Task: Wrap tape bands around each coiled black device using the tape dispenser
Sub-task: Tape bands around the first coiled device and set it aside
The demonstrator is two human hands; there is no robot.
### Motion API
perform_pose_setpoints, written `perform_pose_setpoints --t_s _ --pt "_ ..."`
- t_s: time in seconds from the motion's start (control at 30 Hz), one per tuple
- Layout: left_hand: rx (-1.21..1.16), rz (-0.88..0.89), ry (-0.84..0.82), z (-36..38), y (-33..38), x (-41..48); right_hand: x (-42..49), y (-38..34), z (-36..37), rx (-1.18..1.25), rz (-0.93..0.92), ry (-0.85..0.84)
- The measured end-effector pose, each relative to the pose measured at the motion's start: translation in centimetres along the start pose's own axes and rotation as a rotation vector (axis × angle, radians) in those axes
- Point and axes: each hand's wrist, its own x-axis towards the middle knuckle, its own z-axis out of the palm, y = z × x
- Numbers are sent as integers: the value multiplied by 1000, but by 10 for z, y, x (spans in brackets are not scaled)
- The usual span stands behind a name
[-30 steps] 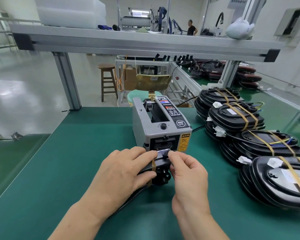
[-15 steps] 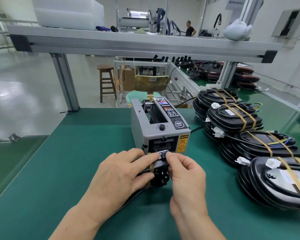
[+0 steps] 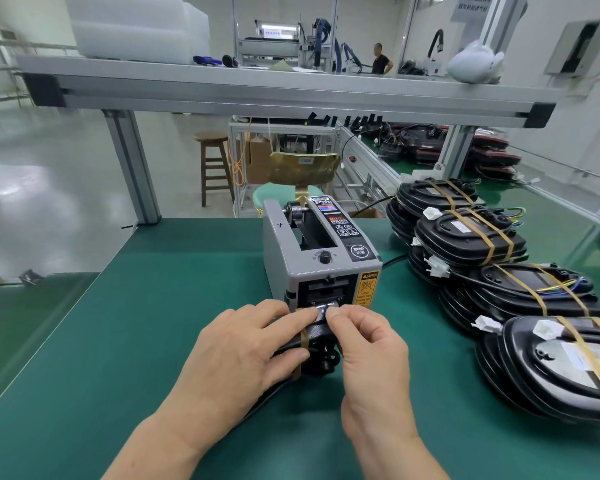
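Beside the tape dispenser (image 3: pixel 317 271), banded devices (image 3: pixel 465 239) (stacked).

The lone head-worn camera (a wide-angle one) looks forward and down from above the near edge of the green worktop (image 3: pixel 129 341), close to the tape dispenser (image 3: pixel 284 258), facing the worktop's far edge.

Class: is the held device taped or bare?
Taped: one tan band crosses the black device under the left hand; the right hand pinches a tape strip.
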Motion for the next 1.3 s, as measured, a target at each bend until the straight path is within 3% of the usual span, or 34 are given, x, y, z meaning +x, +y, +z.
perform_pose_setpoints --t_s 0.1,0.4,1.3 --pt "-2 -3 -7 0 -1 0 -2 -2 1 -39 -40 -60" --pt "0 -10 -4 0 2 1 9 3 0 38 39 30" --pt "66 8 -43 -2 4 5 15 10 -7 23 72 0"
